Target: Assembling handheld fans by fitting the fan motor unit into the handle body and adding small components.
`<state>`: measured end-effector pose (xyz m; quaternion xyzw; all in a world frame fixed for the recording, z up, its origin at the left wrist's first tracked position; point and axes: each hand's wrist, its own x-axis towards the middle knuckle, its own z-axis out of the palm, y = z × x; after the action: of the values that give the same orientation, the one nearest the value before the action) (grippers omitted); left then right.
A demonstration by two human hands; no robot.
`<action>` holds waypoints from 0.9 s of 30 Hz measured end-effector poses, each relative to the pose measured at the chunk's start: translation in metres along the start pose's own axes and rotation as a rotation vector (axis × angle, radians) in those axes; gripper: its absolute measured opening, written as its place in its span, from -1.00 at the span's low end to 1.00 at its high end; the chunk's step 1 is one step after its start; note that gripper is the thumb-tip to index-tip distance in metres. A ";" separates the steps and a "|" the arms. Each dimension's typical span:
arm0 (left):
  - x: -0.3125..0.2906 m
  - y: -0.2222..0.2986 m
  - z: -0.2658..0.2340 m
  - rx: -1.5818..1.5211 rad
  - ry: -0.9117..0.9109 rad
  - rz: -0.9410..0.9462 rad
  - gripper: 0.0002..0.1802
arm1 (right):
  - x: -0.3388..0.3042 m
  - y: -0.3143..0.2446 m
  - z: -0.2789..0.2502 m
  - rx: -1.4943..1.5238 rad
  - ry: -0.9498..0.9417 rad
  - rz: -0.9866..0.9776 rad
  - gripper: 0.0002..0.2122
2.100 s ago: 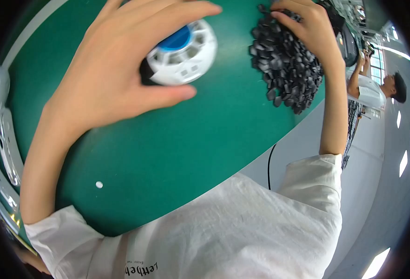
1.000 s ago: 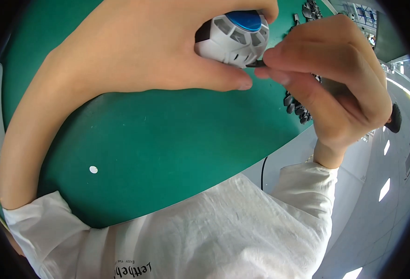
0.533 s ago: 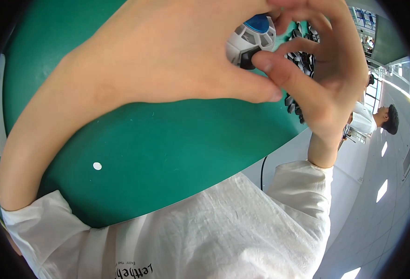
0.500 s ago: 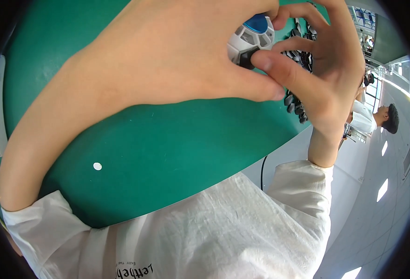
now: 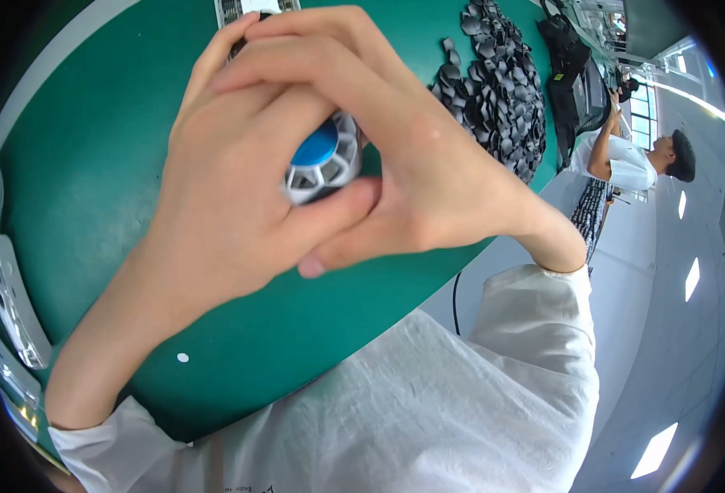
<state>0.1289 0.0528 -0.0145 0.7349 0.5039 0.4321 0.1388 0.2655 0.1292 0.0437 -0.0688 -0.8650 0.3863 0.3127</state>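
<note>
My left hand [image 5: 231, 189] and my right hand [image 5: 428, 181] are both closed around a round white spoked part with a blue disc [image 5: 317, 148] at its centre. A dark piece shows along its lower edge. My right fingers reach over the back of my left hand, and both thumbs press near the part's lower side. Much of it is hidden behind my fingers, so its far side cannot be seen. The hands are above a green tabletop [image 5: 75, 197].
Many small black pieces [image 5: 506, 99] lie heaped at the far right, with a black bag [image 5: 568, 53] beyond. Glossy silver curved parts [image 5: 17, 304] line the left edge. A small white disc [image 5: 183, 357] lies near me. A person in a white shirt [image 5: 625, 160] is at right.
Both hands have moved left and nearer with the spoked part. My right fingers now lap over my left hand, and more of the black heap shows.
</note>
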 end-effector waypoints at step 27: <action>0.006 0.004 -0.006 0.083 -0.200 -0.134 -0.49 | -0.016 0.010 -0.013 0.280 -0.195 0.613 -0.41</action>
<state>0.1274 0.0545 -0.0057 0.7440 0.5530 0.3254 0.1864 0.2849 0.1377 0.0353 -0.2445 -0.7687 0.5817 0.1046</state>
